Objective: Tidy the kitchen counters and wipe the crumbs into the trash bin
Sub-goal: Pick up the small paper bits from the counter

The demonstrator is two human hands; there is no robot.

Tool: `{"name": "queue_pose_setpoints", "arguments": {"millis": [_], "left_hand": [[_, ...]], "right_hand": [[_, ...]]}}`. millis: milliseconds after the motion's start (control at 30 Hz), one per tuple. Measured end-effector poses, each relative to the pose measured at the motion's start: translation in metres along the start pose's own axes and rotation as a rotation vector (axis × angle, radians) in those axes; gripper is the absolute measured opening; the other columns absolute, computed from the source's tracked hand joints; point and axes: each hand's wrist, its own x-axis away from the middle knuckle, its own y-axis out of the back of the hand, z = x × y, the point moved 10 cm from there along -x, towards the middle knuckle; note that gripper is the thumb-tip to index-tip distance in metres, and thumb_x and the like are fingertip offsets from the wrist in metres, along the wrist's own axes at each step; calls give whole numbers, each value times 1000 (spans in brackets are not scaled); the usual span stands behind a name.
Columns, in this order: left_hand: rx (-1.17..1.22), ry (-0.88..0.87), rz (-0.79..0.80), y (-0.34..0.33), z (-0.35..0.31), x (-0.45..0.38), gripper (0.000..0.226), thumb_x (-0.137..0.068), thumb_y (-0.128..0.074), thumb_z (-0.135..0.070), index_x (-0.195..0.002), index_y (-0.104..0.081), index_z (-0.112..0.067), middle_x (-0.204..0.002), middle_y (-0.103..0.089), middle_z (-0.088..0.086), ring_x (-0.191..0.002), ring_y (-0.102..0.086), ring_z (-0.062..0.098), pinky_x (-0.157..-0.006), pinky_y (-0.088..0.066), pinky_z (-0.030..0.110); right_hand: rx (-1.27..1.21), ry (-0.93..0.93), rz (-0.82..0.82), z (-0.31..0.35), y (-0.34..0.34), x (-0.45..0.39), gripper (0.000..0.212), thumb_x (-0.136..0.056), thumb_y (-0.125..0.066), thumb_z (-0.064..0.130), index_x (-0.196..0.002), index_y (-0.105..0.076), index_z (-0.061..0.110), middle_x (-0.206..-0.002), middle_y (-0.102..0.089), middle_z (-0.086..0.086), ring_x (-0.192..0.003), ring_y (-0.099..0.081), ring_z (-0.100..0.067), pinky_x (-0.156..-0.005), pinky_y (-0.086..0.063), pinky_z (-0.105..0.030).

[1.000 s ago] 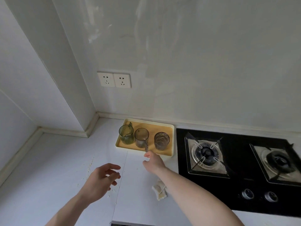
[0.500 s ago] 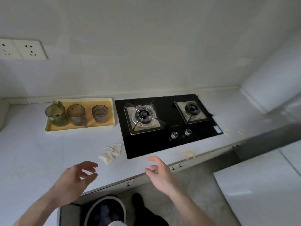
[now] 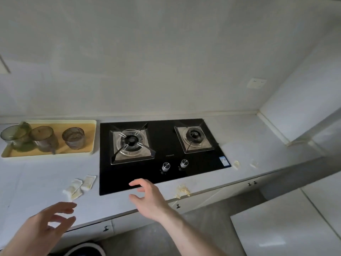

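Observation:
A pile of yellowish crumbs (image 3: pixel 182 190) lies on the white counter (image 3: pixel 36 182) by its front edge, right of the stove. Crumpled white wrappers (image 3: pixel 79 186) lie left of the stove. Two more small scraps (image 3: pixel 236 164) (image 3: pixel 254 163) sit at the right. My right hand (image 3: pixel 147 198) hovers over the stove's front edge, fingers relaxed, holding nothing. My left hand (image 3: pixel 46 226) hangs over the counter's front edge, fingers spread and empty. The dark rim of a trash bin (image 3: pixel 86 251) shows on the floor at the bottom edge.
A black two-burner gas stove (image 3: pixel 158 150) with two knobs fills the counter's middle. A yellow tray (image 3: pixel 90 137) at the left holds three glass cups. Walls close the back and right corner. Grey floor lies below the counter.
The view has swung right from the tray corner to the stove. My right hand drew back from the tray and now hovers at the stove's front edge; both hands stay empty.

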Motion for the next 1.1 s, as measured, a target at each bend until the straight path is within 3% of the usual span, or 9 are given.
{"name": "queue_pose_setpoints", "arguments": {"millis": [100, 167, 267, 333, 467, 700, 833, 933, 1100], "left_hand": [[14, -16, -64, -30, 33, 2, 31, -63, -72, -55, -93, -73, -50, -91, -75, -20, -70, -71, 0, -48, -56, 25], [13, -45, -97, -45, 35, 16, 36, -62, -68, -60, -96, -73, -48, -95, -75, -19, -75, -72, 0, -51, -56, 23], [17, 31, -72, -48, -15, 58, 25, -76, -83, -34, -92, -73, -49, -93, -74, -27, -85, -73, 4, -70, -58, 19], [-25, 103, -91, -40, -32, 78, 38, -77, -86, -13, -90, -72, -46, -90, -72, -32, -79, -69, -8, -66, -53, 10], [-53, 97, -197, -29, -31, 109, 24, -85, -78, -18, -102, -73, -34, -90, -72, -30, -85, -64, -15, -68, -46, 1], [61, 303, -383, -23, 44, 213, 23, -83, -64, -43, -106, -67, -41, -108, -70, -17, -102, -66, 2, -93, -54, 29], [96, 477, -532, -13, 90, 301, 42, -79, -55, -50, -114, -69, -31, -114, -66, -20, -105, -62, 0, -95, -51, 26], [172, 607, -664, -13, 126, 369, 29, -85, -58, -47, -113, -66, -39, -113, -63, -23, -99, -62, -5, -91, -52, 23], [272, 757, -830, -12, 172, 454, 25, -92, -62, -39, -116, -65, -38, -115, -63, -22, -106, -60, -2, -96, -51, 25]], "right_hand": [[60, 40, 76, -15, 9, 2, 36, -89, -57, 40, -124, -54, 44, -137, -50, 19, -125, -49, 0, -100, -50, -32], [99, 62, 108, -29, 15, 8, 35, -89, -57, 41, -124, -55, 42, -138, -50, 20, -124, -50, -1, -102, -48, -32], [78, 81, 123, -47, 25, 15, 33, -90, -59, 39, -123, -56, 41, -136, -50, 22, -122, -51, -1, -103, -49, -31], [69, 90, 144, -52, 25, 17, 30, -93, -60, 35, -122, -57, 40, -137, -50, 20, -123, -51, -1, -102, -50, -27], [161, 147, 243, -49, 2, 16, 27, -93, -60, 32, -119, -58, 42, -136, -50, 21, -121, -53, -1, -101, -48, -26], [339, 364, 556, 14, -110, 32, 26, -92, -68, 31, -112, -60, 45, -128, -56, 17, -114, -57, -3, -94, -48, -27], [439, 515, 765, 58, -202, 80, 28, -90, -70, 30, -108, -60, 48, -122, -59, 23, -105, -57, 8, -89, -49, -20], [468, 611, 935, 83, -258, 135, 30, -92, -69, 31, -116, -58, 46, -124, -55, 28, -106, -56, 11, -77, -43, -5], [463, 692, 1107, 112, -323, 211, 31, -92, -66, 37, -117, -56, 51, -123, -55, 29, -112, -54, 11, -84, -45, -15]]}}
